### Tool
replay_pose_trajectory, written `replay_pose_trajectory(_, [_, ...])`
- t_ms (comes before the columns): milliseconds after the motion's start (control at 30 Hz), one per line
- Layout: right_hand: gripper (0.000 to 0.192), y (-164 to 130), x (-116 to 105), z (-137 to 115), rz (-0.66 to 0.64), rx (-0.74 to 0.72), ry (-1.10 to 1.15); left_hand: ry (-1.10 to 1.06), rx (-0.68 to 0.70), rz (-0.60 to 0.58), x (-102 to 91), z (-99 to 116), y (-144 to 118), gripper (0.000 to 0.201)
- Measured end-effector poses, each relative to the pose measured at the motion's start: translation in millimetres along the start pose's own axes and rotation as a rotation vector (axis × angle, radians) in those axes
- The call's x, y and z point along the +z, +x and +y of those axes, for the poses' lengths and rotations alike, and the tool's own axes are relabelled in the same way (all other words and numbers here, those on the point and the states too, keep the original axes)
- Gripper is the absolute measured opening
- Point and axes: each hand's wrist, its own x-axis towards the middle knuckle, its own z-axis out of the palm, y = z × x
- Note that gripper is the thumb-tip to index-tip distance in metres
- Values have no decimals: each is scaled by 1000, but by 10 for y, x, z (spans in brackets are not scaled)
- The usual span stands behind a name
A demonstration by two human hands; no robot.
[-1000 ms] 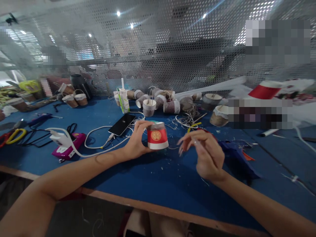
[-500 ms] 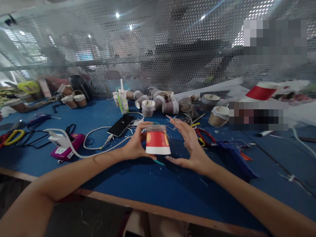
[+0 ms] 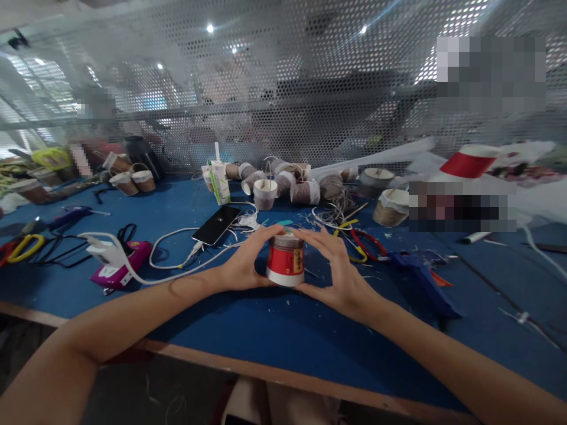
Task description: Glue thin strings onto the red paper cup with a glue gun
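A small red paper cup (image 3: 285, 261) with a white rim and a gold emblem stands upside down on the blue table (image 3: 274, 330), with brown string wound round its top. My left hand (image 3: 245, 265) cups its left side, fingers reaching over the top. On the other side my right hand (image 3: 339, 268) presses against it, fingertips meeting the left ones above the cup. Both hands grip the cup together.
A black phone (image 3: 218, 224) on a white cable lies behind my left hand. Beyond it lie several string-wrapped cups (image 3: 283, 183), a drink carton (image 3: 220, 180) and a blue glue gun (image 3: 420, 273) with scissors at the right. A pink device (image 3: 117, 265) lies left. Perforated mesh closes the back.
My right hand came in from the right and closed on the cup. The cup went down from the air onto the table, and my left hand kept hold of it.
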Motion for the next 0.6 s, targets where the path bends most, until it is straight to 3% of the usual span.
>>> replay_pose_trajectory(200, [86,2,25,19,4,-4,-75,191,102,61,39,-10,-30,94])
replay_pose_trajectory(367, [96,7,22,8,15,-24,-35,194,113,138,39,1,-17,87])
replay_pose_trajectory(600, [80,13,3,72,50,-36,-58,141,52,142,46,26,-2,102])
